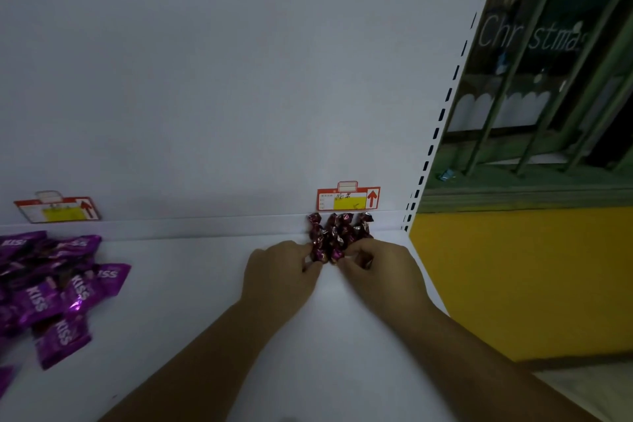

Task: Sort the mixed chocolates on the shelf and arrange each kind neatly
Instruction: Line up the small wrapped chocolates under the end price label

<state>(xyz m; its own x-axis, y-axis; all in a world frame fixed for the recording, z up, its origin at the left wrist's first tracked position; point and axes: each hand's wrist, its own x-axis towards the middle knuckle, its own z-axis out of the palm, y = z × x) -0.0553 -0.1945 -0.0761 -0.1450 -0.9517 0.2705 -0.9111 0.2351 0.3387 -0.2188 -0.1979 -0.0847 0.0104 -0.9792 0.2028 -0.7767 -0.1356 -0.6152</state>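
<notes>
Several small chocolates in dark red foil [337, 229] lie in tight rows at the back right of the white shelf [212, 301], under a red and yellow price tag [347, 199]. My left hand [279, 269] pinches a foil chocolate [318, 253] at the front left of the rows. My right hand [378, 267] pinches another foil chocolate [336, 255] at the front of the rows. A loose heap of purple "Kiss" packets [51, 288] lies at the left edge of the shelf.
A second price tag [58, 209] hangs on the white back panel above the purple packets. The shelf ends at a slotted upright [428, 161] on the right. Beyond it are a yellow wall and a barred window with "Christmas" lettering.
</notes>
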